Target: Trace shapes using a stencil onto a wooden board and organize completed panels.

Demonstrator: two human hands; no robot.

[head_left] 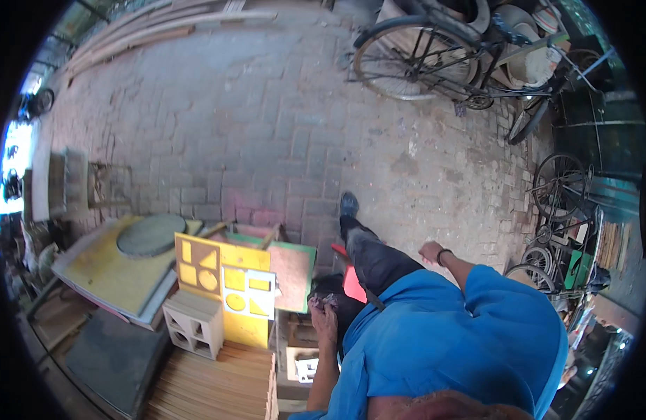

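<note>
My left hand (324,315) is closed on a crumpled, dark mottled cloth (317,299) beside my dark trousers. Just left of it are a yellow board (246,329) with white and brown panels (236,278) cut with geometric shapes, and a pale slotted wooden block (193,322). My right hand (431,253), with a dark band at the wrist, hangs at my right side with curled fingers and nothing visible in them. A red flat piece (352,283) lies behind my leg.
Bicycles stand at top right (424,59) and right (561,185) on brick paving (281,133). Long planks (155,31) lie at top left. Stacked boards with a grey disc (151,234), a wooden stack (204,385) and a dark slab (113,357) occupy the lower left.
</note>
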